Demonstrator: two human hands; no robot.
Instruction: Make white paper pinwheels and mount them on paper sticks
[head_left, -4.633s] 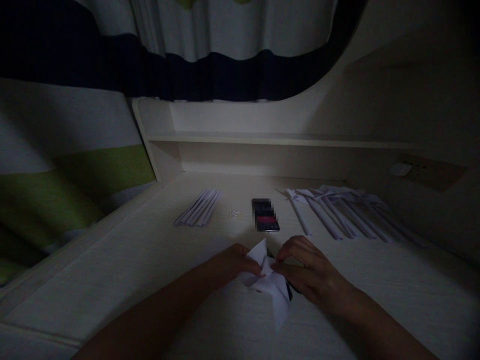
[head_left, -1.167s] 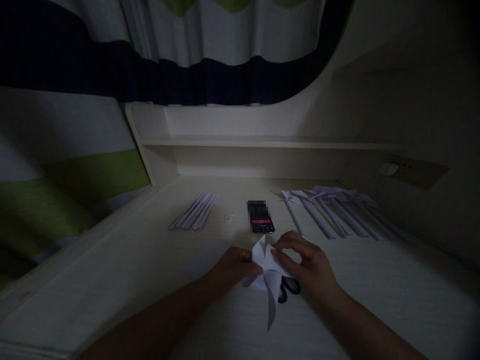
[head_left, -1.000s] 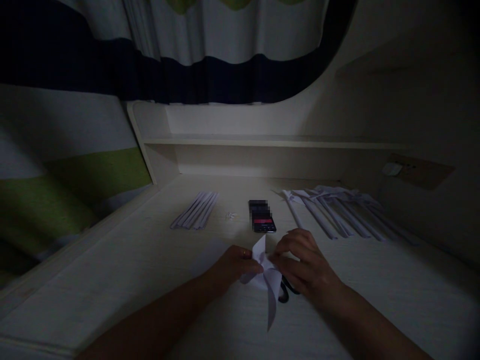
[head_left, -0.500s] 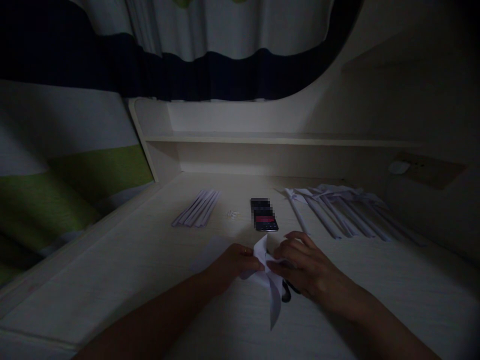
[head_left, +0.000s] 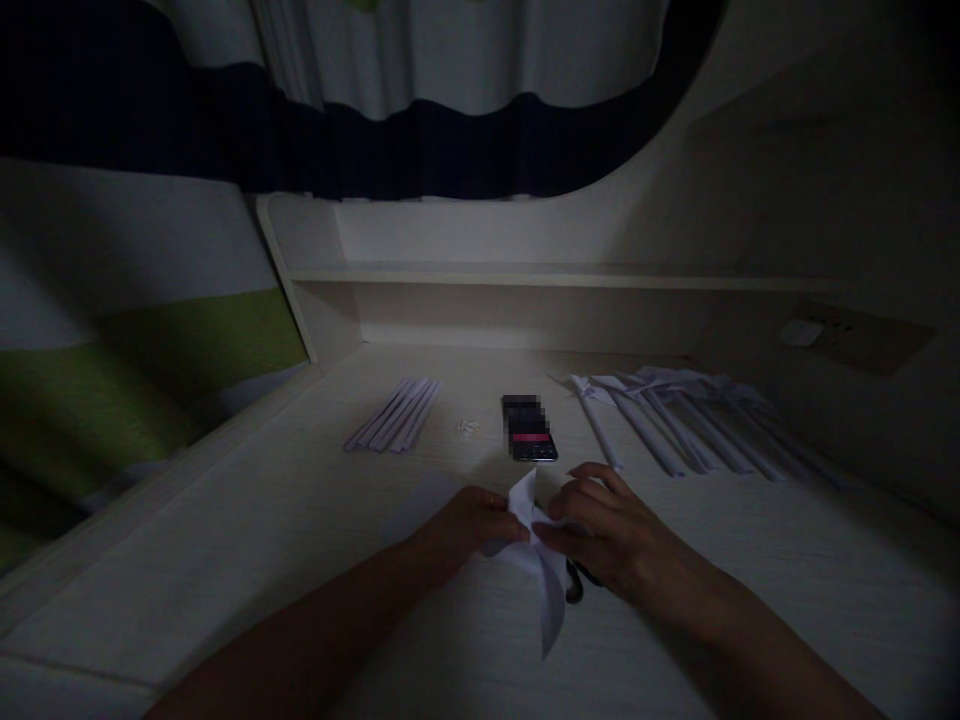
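- The left hand (head_left: 476,518) is pinching a white folded-paper pinwheel (head_left: 537,552) between thumb and fingers; the paper is hiding those fingertips.
- The right hand (head_left: 604,530), half curled, is touching the pinwheel's middle, covering its right side; whether it is gripping paper, I cannot tell.
- Black curved handles (head_left: 574,585) are showing beneath the right hand, the rest hidden.
- A faint white paper sheet (head_left: 421,503) is lying partly behind the left hand.
- Beyond both hands, coarse blocks are obscuring a black rectangular phone (head_left: 536,450).
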